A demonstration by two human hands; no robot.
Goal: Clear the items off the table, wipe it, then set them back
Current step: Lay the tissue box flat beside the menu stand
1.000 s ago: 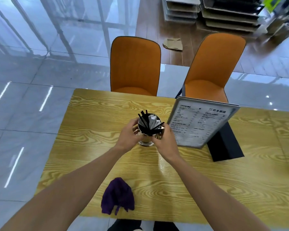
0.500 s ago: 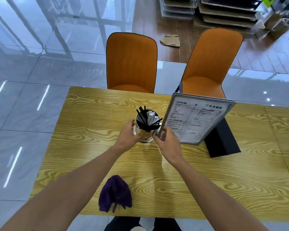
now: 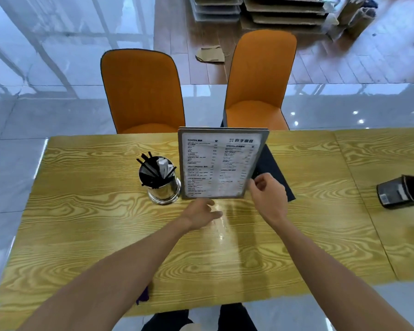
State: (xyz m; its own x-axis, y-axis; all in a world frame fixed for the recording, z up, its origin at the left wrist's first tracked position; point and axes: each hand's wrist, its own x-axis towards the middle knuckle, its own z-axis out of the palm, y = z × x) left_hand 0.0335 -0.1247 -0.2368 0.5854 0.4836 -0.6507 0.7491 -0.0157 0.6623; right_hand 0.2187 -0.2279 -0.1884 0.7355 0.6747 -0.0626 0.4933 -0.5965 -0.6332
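Observation:
A shiny metal cup [image 3: 163,187] with black straws and white packets stands on the yellow wood-grain table [image 3: 86,211], free of both hands. To its right a menu stand [image 3: 218,163] on a dark base stands upright. My right hand [image 3: 268,197] grips the menu's lower right corner. My left hand [image 3: 202,212] hovers open just below the menu's lower edge, fingers spread. A purple cloth [image 3: 143,296] peeks out from under my left forearm near the table's front edge.
Two orange chairs [image 3: 141,91] [image 3: 258,77] stand at the table's far side. A black box [image 3: 403,194] lies on a second table at the right. Stacked trays sit on the wooden floor beyond.
Both hands have left the metal cup, which now stands alone. They moved right to the menu stand, and my right hand took its lower right corner. The view shifted right.

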